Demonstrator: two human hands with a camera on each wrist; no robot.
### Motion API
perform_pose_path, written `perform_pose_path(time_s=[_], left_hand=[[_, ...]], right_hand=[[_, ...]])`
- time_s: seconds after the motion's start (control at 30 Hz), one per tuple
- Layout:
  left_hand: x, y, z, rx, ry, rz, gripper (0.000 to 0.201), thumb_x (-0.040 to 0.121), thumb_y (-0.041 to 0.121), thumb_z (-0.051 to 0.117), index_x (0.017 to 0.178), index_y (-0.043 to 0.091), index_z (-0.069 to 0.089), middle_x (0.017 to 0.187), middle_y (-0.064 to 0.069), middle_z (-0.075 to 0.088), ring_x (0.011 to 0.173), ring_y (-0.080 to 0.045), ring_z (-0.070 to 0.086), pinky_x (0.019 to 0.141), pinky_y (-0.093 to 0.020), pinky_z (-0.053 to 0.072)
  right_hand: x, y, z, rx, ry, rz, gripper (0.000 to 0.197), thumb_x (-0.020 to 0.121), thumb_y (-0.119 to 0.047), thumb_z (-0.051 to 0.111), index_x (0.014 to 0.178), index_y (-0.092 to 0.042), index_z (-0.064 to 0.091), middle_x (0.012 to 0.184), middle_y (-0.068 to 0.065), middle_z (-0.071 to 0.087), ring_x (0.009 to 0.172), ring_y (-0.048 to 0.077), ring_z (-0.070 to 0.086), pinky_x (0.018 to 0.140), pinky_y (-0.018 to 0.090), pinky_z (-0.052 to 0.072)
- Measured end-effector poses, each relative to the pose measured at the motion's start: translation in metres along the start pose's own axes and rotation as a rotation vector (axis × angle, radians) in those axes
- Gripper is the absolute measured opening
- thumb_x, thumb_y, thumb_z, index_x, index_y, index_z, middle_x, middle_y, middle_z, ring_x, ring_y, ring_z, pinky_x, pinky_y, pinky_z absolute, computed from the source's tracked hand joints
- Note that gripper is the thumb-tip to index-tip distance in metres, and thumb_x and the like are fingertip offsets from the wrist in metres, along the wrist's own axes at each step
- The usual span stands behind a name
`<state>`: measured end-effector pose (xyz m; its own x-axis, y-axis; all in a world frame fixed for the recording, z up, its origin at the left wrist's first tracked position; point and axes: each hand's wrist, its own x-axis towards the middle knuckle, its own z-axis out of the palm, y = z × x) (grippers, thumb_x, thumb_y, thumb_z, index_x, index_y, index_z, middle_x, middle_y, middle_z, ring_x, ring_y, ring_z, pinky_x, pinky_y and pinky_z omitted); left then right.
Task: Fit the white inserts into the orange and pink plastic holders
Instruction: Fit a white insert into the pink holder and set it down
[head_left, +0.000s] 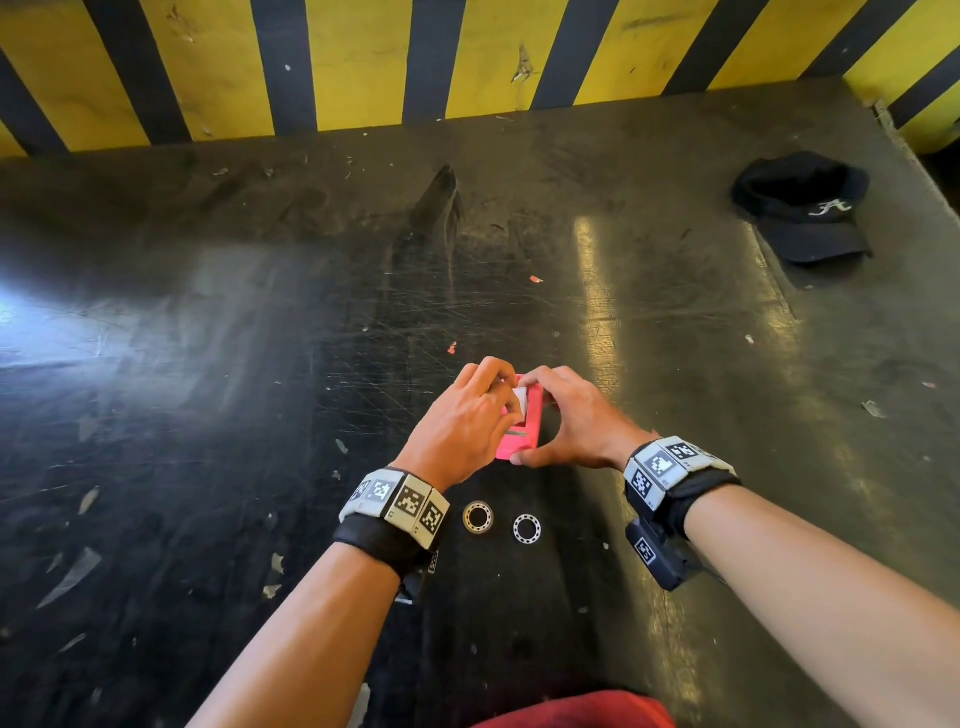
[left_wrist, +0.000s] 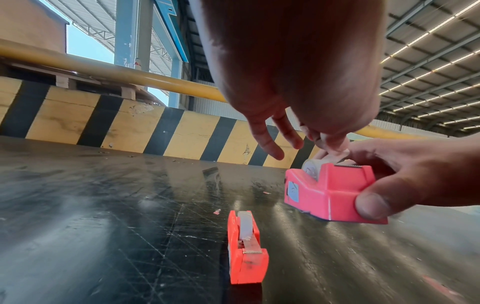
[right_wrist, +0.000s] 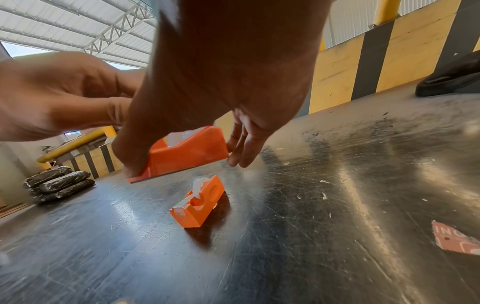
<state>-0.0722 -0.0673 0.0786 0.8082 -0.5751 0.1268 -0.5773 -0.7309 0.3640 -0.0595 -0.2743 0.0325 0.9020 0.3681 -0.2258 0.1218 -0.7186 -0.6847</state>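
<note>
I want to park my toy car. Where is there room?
Bare table left of the left hand, up to the striped wall; also between the right hand and the cap. Crowded around pink holder, orange holder, two rings.

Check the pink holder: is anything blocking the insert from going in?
Nothing visible does. The left hand pinches the insert right over the pink holder, which the right hand grips.

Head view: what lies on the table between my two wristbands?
Two metal rings, side by side, nearer the left wristband; shown in the head view.
</note>
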Motion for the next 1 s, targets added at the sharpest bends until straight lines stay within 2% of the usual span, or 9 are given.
perform_pose_path(time_s=[0.07, 0.13, 0.27, 0.33, 0.43, 0.6, 0.77, 0.9, 1.0], left_hand=[[-0.006, 0.001, 0.002, 0.013, 0.040, 0.032, 0.010, 0.094, 0.016, 0.072, 0.095, 0.007, 0.076, 0.119, -0.008, 0.063, 0.113, -0.012, 0.043, 0.089, -0.034, 0.056], [-0.011, 0.002, 0.003, -0.018, 0.041, 0.009, 0.009, 0.095, 0.016, 0.071, 0.097, 0.009, 0.075, 0.123, -0.007, 0.059, 0.113, -0.015, 0.048, 0.090, -0.033, 0.055], [-0.019, 0.000, 0.010, 0.004, 0.082, 0.032, 0.004, 0.092, 0.012, 0.073, 0.095, 0.009, 0.073, 0.123, -0.009, 0.058, 0.112, -0.020, 0.050, 0.094, -0.044, 0.057], [-0.021, -0.001, 0.014, 0.003, 0.104, 0.027, 0.005, 0.094, 0.015, 0.070, 0.095, 0.011, 0.072, 0.124, -0.009, 0.057, 0.110, -0.024, 0.054, 0.097, -0.046, 0.056], [-0.026, -0.005, 0.022, -0.020, 0.134, 0.011, 0.021, 0.100, 0.026, 0.057, 0.097, 0.012, 0.073, 0.124, -0.009, 0.059, 0.108, -0.029, 0.058, 0.096, -0.046, 0.055], [-0.035, -0.006, 0.029, -0.008, 0.185, 0.018, 0.021, 0.100, 0.032, 0.062, 0.100, 0.018, 0.078, 0.130, -0.008, 0.062, 0.118, -0.030, 0.056, 0.090, -0.045, 0.054], [-0.042, -0.004, 0.031, -0.015, 0.120, 0.012, 0.026, 0.088, 0.014, 0.064, 0.106, 0.024, 0.078, 0.139, -0.008, 0.057, 0.128, -0.032, 0.052, 0.095, -0.045, 0.052], [-0.044, -0.014, 0.031, -0.109, 0.261, -0.152, 0.029, 0.080, -0.006, 0.058, 0.090, 0.016, 0.075, 0.119, -0.005, 0.063, 0.108, -0.024, 0.058, 0.087, -0.039, 0.055], [-0.044, -0.029, 0.030, -0.110, 0.135, -0.276, 0.030, 0.084, -0.004, 0.057, 0.100, 0.017, 0.069, 0.114, -0.001, 0.061, 0.100, -0.021, 0.058, 0.083, -0.040, 0.056]], right_hand=[[0.001, 0.000, 0.000, -0.003, -0.013, 0.015, 0.091, 0.058, -0.050, 0.098, 0.133, -0.034, 0.049, 0.131, -0.004, 0.050, 0.115, 0.012, 0.054, 0.094, 0.028, 0.044], [0.002, 0.001, -0.001, 0.004, -0.010, 0.029, 0.089, 0.058, -0.050, 0.098, 0.132, -0.035, 0.050, 0.129, -0.004, 0.051, 0.114, 0.012, 0.053, 0.094, 0.028, 0.044], [0.006, 0.000, -0.001, 0.001, -0.030, 0.038, 0.089, 0.057, -0.053, 0.097, 0.131, -0.036, 0.050, 0.127, -0.005, 0.052, 0.113, 0.013, 0.055, 0.090, 0.027, 0.043], [0.008, 0.000, -0.001, 0.013, -0.028, 0.045, 0.088, 0.056, -0.053, 0.098, 0.129, -0.037, 0.051, 0.125, -0.005, 0.053, 0.112, 0.014, 0.057, 0.092, 0.029, 0.048], [0.010, 0.002, 0.000, 0.026, -0.021, 0.043, 0.088, 0.054, -0.056, 0.097, 0.127, -0.038, 0.052, 0.122, -0.005, 0.054, 0.110, 0.013, 0.059, 0.095, 0.032, 0.052], [0.010, 0.006, 0.001, 0.023, -0.012, 0.043, 0.089, 0.053, -0.060, 0.096, 0.128, -0.038, 0.052, 0.122, -0.006, 0.054, 0.110, 0.012, 0.058, 0.092, 0.030, 0.051], [0.010, 0.012, 0.000, 0.030, 0.033, 0.027, 0.090, 0.051, -0.062, 0.096, 0.127, -0.036, 0.054, 0.120, -0.006, 0.056, 0.109, 0.011, 0.057, 0.098, 0.032, 0.053], [0.012, 0.019, -0.003, 0.002, 0.030, 0.015, 0.094, 0.049, -0.060, 0.096, 0.129, -0.035, 0.053, 0.124, -0.006, 0.054, 0.115, 0.012, 0.056, 0.104, 0.038, 0.052], [0.014, 0.022, -0.006, -0.040, 0.018, 0.008, 0.095, 0.054, -0.050, 0.098, 0.133, -0.031, 0.051, 0.132, -0.004, 0.053, 0.119, 0.015, 0.055, 0.105, 0.041, 0.052]])
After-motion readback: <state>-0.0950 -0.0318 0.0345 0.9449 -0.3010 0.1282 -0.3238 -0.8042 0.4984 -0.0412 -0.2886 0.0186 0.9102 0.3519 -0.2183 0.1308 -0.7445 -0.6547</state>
